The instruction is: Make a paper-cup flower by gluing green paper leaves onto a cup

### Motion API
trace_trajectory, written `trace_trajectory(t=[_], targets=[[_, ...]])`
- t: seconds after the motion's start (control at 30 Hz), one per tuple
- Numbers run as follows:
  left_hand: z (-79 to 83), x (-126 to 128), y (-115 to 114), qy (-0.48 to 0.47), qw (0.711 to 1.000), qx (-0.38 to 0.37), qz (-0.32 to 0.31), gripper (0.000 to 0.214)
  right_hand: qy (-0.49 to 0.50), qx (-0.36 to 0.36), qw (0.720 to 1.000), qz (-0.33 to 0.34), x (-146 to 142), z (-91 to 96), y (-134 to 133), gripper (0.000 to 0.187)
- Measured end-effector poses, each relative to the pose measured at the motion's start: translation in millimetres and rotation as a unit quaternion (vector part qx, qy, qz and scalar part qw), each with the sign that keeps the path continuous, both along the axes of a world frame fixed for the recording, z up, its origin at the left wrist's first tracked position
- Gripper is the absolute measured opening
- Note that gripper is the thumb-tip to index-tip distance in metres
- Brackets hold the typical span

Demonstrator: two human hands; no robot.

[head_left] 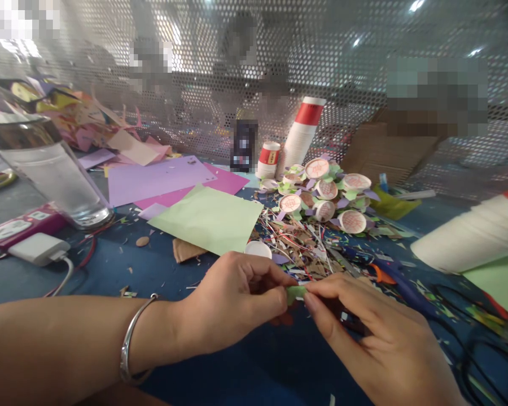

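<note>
My left hand [232,301] and my right hand [376,338] meet low in the middle of the view, above the blue table [110,270]. Both pinch a small green paper piece [295,292] between thumb and fingertips. A silver bangle [132,338] circles my left wrist. Just beyond the hands lies a litter of paper scraps [305,248] with a small white cup bottom [258,248] at its near edge.
A light green sheet [211,217], purple [156,177] and pink sheets lie behind. A pile of paper-cup flowers [325,194] sits by stacked red-rimmed cups [300,135]. A glass [55,169], charger [40,248], scissors [398,282], lying cup stack [469,234] and a perforated metal screen [322,56] surround.
</note>
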State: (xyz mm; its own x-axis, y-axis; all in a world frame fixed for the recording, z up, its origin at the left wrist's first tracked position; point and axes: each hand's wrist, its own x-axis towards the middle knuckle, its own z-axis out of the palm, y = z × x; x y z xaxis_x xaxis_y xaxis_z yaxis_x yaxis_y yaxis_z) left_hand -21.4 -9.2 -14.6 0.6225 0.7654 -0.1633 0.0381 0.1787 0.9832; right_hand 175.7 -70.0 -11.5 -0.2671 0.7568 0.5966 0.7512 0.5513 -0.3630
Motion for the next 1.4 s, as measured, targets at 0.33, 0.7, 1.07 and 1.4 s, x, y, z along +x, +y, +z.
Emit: trace_trajectory(t=[0.33,0.7,1.07,1.4], targets=[[-4.5,1.1,-2.6,-0.037,0.998,0.032,-0.030,0.025,-0.009,-0.044,0.999,-0.001,5.5,0.1,-0.2,0.010],[-2.0,0.9,0.6,0.016,0.997,0.073,-0.026,0.020,0.017,-0.035,0.999,-0.007,-0.5,2.5,1.1,0.014],[-0.9,1.7,2.0,0.017,0.998,0.065,-0.011,0.011,-0.001,-0.055,0.998,-0.010,-0.4,1.4,0.6,0.015],[-4.2,2.3,7.6,-0.031,0.998,-0.038,-0.026,0.017,-0.038,0.003,0.999,0.002,-1.2,-4.2,0.2,0.021]])
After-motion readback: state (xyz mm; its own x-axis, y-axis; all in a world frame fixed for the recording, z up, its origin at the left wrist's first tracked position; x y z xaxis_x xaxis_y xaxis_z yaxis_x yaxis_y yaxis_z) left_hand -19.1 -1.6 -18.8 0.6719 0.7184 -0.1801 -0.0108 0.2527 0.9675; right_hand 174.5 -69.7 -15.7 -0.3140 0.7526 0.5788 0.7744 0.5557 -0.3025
